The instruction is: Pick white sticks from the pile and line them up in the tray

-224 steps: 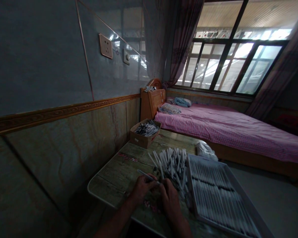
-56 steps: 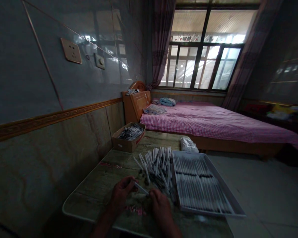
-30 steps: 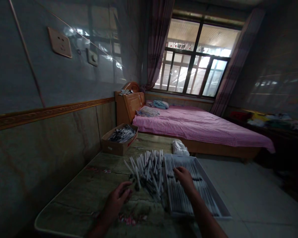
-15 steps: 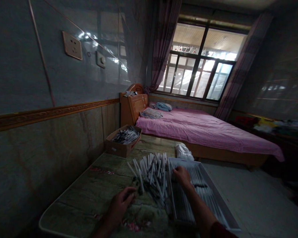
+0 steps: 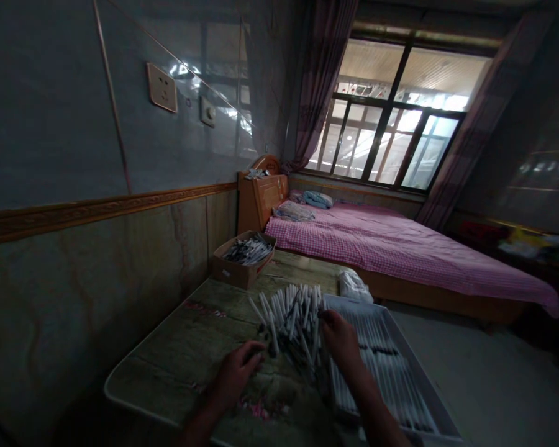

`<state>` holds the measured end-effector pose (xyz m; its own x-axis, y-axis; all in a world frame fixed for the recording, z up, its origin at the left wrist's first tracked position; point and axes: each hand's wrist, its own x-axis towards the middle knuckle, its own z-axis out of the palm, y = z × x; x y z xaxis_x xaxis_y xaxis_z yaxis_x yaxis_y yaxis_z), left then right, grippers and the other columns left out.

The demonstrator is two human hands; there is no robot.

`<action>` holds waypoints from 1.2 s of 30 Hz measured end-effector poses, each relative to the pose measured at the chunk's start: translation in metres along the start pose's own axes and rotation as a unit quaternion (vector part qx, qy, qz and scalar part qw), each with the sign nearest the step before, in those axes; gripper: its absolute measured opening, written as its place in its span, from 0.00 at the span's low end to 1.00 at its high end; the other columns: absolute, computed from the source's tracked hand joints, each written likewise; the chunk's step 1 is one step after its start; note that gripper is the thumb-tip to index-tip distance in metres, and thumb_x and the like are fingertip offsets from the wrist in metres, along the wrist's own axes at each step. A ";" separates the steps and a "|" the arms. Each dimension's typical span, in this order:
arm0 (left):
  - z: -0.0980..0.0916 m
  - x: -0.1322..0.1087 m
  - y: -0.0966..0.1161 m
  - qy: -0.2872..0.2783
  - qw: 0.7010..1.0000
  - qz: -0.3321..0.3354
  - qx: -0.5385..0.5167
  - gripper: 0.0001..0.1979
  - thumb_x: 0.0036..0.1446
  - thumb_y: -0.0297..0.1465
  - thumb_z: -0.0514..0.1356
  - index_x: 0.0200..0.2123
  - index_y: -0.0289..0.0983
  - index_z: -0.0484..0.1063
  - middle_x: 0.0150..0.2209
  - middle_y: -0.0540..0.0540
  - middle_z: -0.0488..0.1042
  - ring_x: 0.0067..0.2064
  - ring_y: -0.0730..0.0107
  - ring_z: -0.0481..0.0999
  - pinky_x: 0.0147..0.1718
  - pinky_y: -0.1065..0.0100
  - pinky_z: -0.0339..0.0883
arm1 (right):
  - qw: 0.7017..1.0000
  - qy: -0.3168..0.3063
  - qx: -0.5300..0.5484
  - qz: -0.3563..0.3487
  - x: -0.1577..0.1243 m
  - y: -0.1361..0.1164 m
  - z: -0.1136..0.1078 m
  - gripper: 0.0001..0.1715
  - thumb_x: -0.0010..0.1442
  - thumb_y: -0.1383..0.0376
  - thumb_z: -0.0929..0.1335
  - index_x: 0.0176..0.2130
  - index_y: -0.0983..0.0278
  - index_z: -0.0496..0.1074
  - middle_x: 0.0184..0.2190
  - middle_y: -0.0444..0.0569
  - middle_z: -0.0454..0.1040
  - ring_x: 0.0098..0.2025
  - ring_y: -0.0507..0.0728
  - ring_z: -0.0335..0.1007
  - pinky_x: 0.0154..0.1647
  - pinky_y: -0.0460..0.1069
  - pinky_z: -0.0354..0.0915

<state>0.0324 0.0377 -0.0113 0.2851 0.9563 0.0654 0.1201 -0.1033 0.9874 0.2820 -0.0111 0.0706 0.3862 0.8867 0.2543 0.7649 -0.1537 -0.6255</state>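
A loose pile of slim white sticks with dark parts point(image 5: 298, 316), perhaps pens, lies on the table. My left hand point(image 5: 236, 372) rests low at the pile's left side, with thumb and bent fingers slightly apart and nothing visible between them. At the pile's right edge is my right hand point(image 5: 339, 338), its fingers pinched together over the side of a shallow pale tray point(image 5: 395, 326). What the pinch holds, if anything, is too dark to make out. Similar sticks lie side by side in rows inside the tray, partly hidden by my right forearm.
A cardboard box point(image 5: 233, 273) full of similar sticks stands at the table's back left, near the tiled wall point(image 5: 168, 242). Behind the tray sits a white plastic bag point(image 5: 354, 287). Past the table point(image 5: 168, 357) is a bed with a pink checked cover point(image 5: 377, 242).
My right hand has moved from over the tray's far left corner to the pile's right edge. My left hand stays near the pile. The view has shifted slightly left.
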 end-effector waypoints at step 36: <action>0.021 0.012 0.002 0.062 0.997 -0.021 -0.035 0.23 0.52 0.52 0.55 0.28 0.37 0.72 0.25 0.48 0.74 0.27 0.66 0.71 0.27 0.69 0.62 | 0.994 -0.001 0.007 -0.113 -0.080 -0.024 0.101 0.21 0.64 0.70 0.56 0.46 0.62 0.74 0.42 0.54 0.77 0.44 0.59 0.75 0.45 0.50 0.67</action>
<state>0.0565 0.0428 -0.0112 0.1617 0.9861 0.0376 0.0622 -0.0482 0.9969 0.1812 -0.0344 -0.0092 0.2051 0.8988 0.3875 0.8250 0.0542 -0.5625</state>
